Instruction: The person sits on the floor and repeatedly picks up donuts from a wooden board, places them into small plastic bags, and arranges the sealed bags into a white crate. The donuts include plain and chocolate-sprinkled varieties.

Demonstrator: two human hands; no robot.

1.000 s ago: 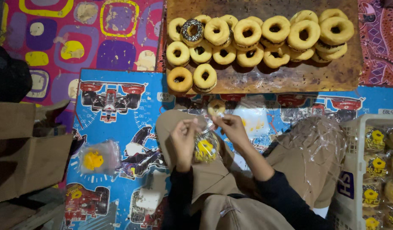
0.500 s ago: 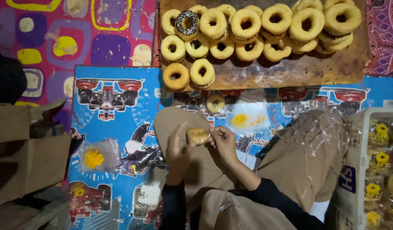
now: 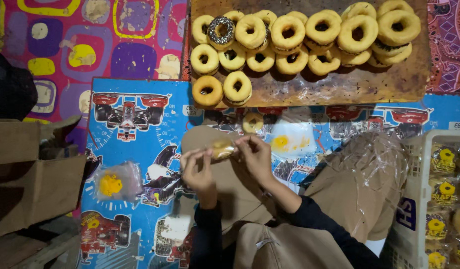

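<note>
Blue race-car mat [image 3: 125, 144] lies open at left; far off, a wooden board [image 3: 339, 84] of doughnuts. Left hand [image 3: 197, 169] and right hand [image 3: 255, 157] together pinch a wrapped doughnut [image 3: 223, 148].

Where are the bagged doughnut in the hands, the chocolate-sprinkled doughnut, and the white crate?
bagged doughnut [image 3: 222, 148], head view, its middle between the fingertips
chocolate-sprinkled doughnut [image 3: 221, 32], head view, its dark ring
white crate [image 3: 412, 199], head view, its left wall

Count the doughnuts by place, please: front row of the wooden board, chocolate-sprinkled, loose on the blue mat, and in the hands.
Front-row doughnuts on the wooden board: 2
Chocolate-sprinkled doughnut: 1
Loose doughnut on the blue mat: 1
Bagged doughnut between left hand and right hand: 1
Total: 5
</note>
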